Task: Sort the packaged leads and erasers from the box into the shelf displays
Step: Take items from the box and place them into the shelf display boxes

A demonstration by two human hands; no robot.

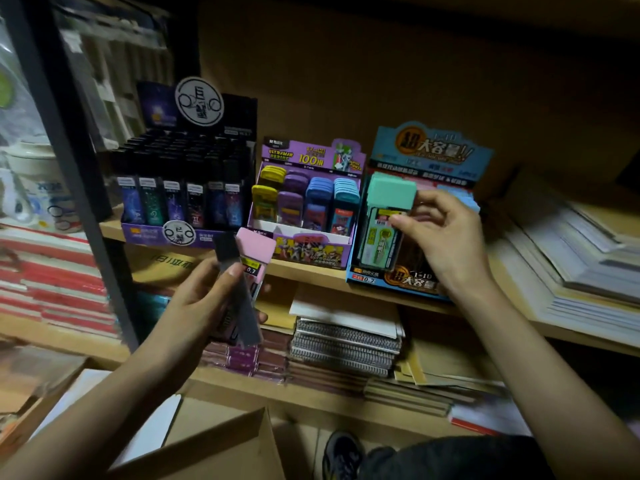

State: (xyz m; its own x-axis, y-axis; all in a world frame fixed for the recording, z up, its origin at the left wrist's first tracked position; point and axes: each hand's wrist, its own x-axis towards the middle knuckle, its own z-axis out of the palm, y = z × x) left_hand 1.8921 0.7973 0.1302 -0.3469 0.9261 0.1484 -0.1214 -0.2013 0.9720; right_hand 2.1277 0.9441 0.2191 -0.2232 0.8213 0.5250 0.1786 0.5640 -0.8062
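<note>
1. While the R hand point(446, 237) reaches into the blue display box point(408, 284) at the right end of the wooden shelf point(311, 273), its thumb & fingers pinch a green-capped lead case point(375, 244). The thumb is on the front of the clear body and the fingers curl at the cap's right side.
2. That green-capped lead case stands upright in the box's left-front part, w/ more green caps right behind it. Pink & blue caps show further right in the same box, partly hidden by the hand.
3. Out in front of the shelf edge, the L hand point(207, 299) has its fingers curled round 2 items. One is a pink-capped lead case point(254, 245) marked 0.7. The other is a dark slim case point(240, 306) lying in front of it, thumb pressed on it, top leaning left.
4. Btwn the other two displays sits the purple display box point(304, 252), w/ rows of yellow, purple, blue & teal cases.
5. At the left, the black display box point(180, 188) is packed w/ dark upright cases.
6. Low in front of the person is a cardboard box point(221, 445) w/ an open flap, near a shoe point(343, 455). Contents can't be seen.
7. On the lower shelf lie spiral notebooks point(346, 341); stacked books point(571, 268) lie right of the blue box.
</note>
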